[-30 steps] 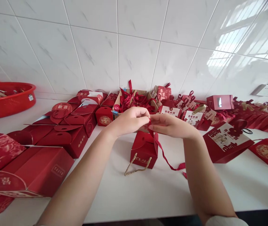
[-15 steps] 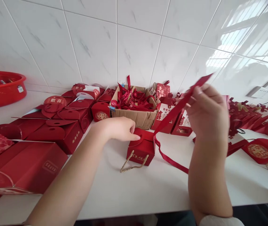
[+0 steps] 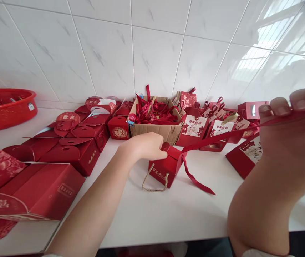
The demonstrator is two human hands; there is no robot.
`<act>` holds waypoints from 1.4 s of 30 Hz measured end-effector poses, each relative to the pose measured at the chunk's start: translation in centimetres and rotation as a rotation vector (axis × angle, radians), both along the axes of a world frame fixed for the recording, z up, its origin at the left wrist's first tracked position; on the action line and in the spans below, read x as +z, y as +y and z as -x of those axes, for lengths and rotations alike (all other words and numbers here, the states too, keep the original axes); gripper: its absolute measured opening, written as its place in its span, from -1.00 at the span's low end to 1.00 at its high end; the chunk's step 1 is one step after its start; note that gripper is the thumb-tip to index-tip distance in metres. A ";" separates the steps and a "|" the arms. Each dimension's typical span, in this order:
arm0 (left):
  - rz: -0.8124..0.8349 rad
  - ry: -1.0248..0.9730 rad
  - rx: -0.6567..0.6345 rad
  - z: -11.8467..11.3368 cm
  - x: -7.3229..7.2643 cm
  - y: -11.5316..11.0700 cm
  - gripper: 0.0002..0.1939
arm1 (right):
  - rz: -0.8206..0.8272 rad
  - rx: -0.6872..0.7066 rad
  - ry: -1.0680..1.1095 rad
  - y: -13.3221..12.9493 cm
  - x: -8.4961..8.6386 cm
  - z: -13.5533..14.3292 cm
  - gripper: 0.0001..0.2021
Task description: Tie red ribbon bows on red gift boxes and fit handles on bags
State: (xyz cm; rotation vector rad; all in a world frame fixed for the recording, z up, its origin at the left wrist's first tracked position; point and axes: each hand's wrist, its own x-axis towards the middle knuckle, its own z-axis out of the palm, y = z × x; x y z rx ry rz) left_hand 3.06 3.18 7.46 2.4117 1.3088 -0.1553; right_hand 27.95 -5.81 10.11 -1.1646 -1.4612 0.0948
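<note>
In the middle of the table, a small red gift box (image 3: pixel 161 172) stands slightly tilted, with gold lettering and a twisted rope handle (image 3: pixel 153 189) on its front. My left hand (image 3: pixel 148 145) grips the top of this box from the left, its fingertips partly hidden. A dark red ribbon (image 3: pixel 211 141) runs from the box's right side, stretched taut to my right hand (image 3: pixel 293 123), whose fingers are curled around it at the right edge. The ribbon's other end (image 3: pixel 196 181) trails loose over the white tabletop.
Behind the box, a cardboard box (image 3: pixel 156 134) is full of red ribbons. Several red cartons (image 3: pixel 72 151) crowd the left side, with a red plastic basin (image 3: pixel 10 112) beyond. More decorated boxes (image 3: pixel 195 126) line the tiled wall (image 3: pixel 157 53) to the right.
My right hand has swept right and toward the camera, pulling the ribbon out straighter. The gift box has tipped and turned a little under my left hand.
</note>
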 end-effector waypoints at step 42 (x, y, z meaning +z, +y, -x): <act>0.017 -0.136 0.025 2.1 0.0 2.4 -0.85 | 0.906 0.512 -0.358 8.3 -5.2 9.2 -0.81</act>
